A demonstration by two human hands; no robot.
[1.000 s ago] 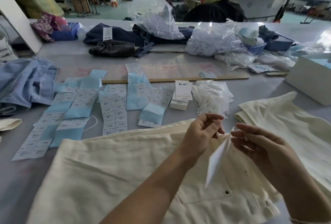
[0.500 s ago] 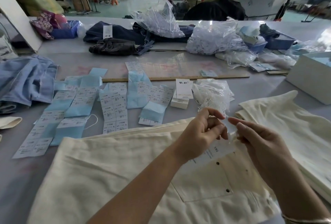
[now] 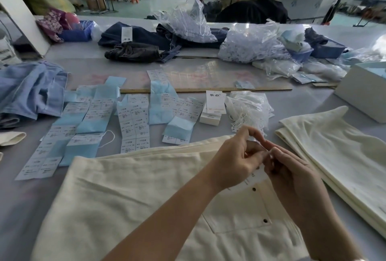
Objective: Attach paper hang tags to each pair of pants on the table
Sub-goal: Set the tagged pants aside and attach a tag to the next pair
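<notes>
**Inspector:** State of the hands?

**Assessor:** The left hand [image 3: 236,160] and the right hand [image 3: 292,177] meet fingertip to fingertip above the cream cotton pants [image 3: 135,198] spread on the grey bench [image 3: 25,198]. Both pinch at a white paper hang tag [image 3: 257,174], mostly hidden behind the fingers; its printed lower edge shows just over the buttoned back pocket [image 3: 240,214]. Any string is too fine to make out.

**Inspector:** Step in hand?

**Assessor:** By my judgement, fastening the tag to this pair, most likely threading or closing its loop.

**Inspector:** Surroundings?

**Assessor:** A folded stack of cream pants [image 3: 338,156] lies to the right. Beyond the hands sit a clear bag of white string loops [image 3: 248,110], a small pile of white tags [image 3: 215,106] and strips of blue-backed size stickers [image 3: 133,118].

**Inspector:** Next move?

**Assessor:** Probably securing the loop, releasing the tag flat, then clearing this pair aside.
</notes>
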